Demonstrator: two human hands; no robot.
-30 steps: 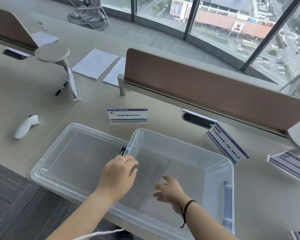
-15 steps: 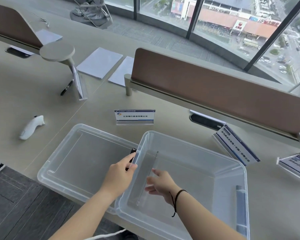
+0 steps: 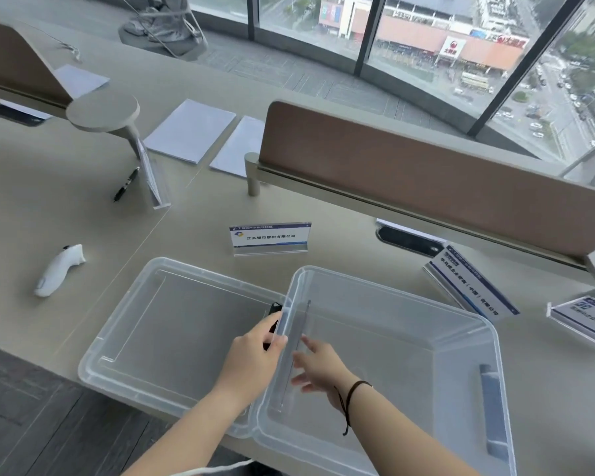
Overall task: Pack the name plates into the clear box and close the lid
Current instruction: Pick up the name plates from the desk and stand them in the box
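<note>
Head view | left hand point(image 3: 255, 355) pinching box point(image 3: 461, 341) wall | right hand point(image 3: 318, 367) spread loose, pressing clear plate point(image 3: 298, 341) upright against that wall inside | lid point(image 3: 172, 324) lying alongside | risk: plate tipping flat once released | three plates point(image 3: 270, 237) standing beyond on desk point(image 3: 66, 218)

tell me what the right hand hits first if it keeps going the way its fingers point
Probably the clear name plate standing against the clear box's left wall. The right hand's fingertips seem just short of it, though depth is unclear.
</note>
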